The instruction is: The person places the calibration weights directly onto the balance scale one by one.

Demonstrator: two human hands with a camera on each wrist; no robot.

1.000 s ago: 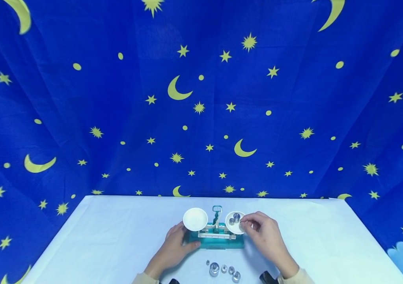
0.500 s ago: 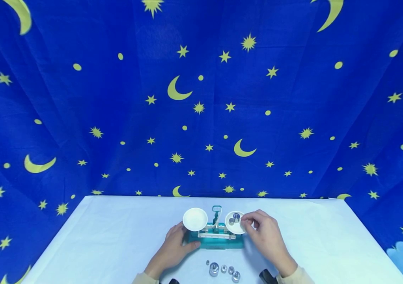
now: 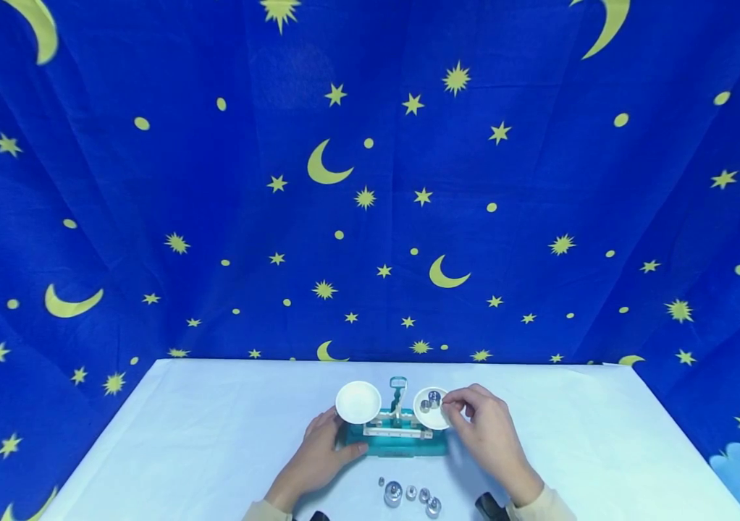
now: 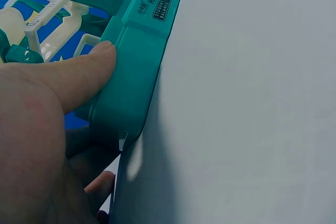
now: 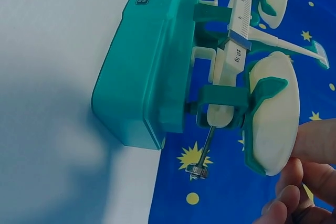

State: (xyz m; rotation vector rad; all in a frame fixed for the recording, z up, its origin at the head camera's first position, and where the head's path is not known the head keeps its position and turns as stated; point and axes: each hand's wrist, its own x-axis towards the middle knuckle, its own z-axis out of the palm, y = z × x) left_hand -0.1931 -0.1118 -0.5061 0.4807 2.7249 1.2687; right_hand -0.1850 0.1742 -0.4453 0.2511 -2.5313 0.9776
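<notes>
A teal balance scale (image 3: 396,443) stands on the white table, with an empty left pan (image 3: 358,402) and a right pan (image 3: 431,414) that carries two small metal weights (image 3: 434,397). My left hand (image 3: 318,454) grips the left end of the teal base (image 4: 137,66), thumb (image 4: 79,72) on its front and fingers behind it. My right hand (image 3: 482,428) is at the right pan's (image 5: 270,121) outer rim. Its thumb (image 5: 317,140) touches the rim and the other fingers (image 5: 286,199) are curled below. The fingertip over the pan is hidden.
Several loose metal weights (image 3: 409,495) lie in a row on the table just in front of the scale. The white table (image 3: 181,434) ends at a blue star-and-moon cloth backdrop (image 3: 370,181) close behind the scale.
My right hand has shifted slightly along the right pan's rim. The left hand, the scale and the weights have not moved.
</notes>
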